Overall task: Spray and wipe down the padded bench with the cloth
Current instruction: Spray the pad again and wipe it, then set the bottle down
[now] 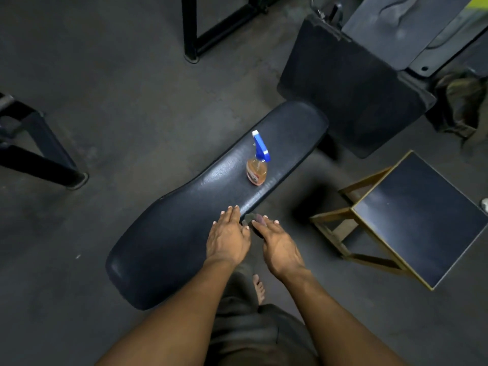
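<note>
A long black padded bench (182,233) runs diagonally from near left to far right. An orange spray bottle (257,169) with a blue and white trigger head stands upright on its middle. My left hand (227,237) lies flat on the bench near its right edge, fingers apart and empty. My right hand (280,247) is just beside it at that edge, fingers over a small dark cloth (253,218). Most of the cloth is hidden beneath the hand. Both hands are about a hand's length short of the bottle.
A wooden stool (417,220) with a dark padded top stands right of the bench. A larger dark padded machine seat (351,91) sits beyond the bench's far end. Black metal frames (192,30) stand at the back and left (39,159). My bare foot (259,287) is below the bench edge.
</note>
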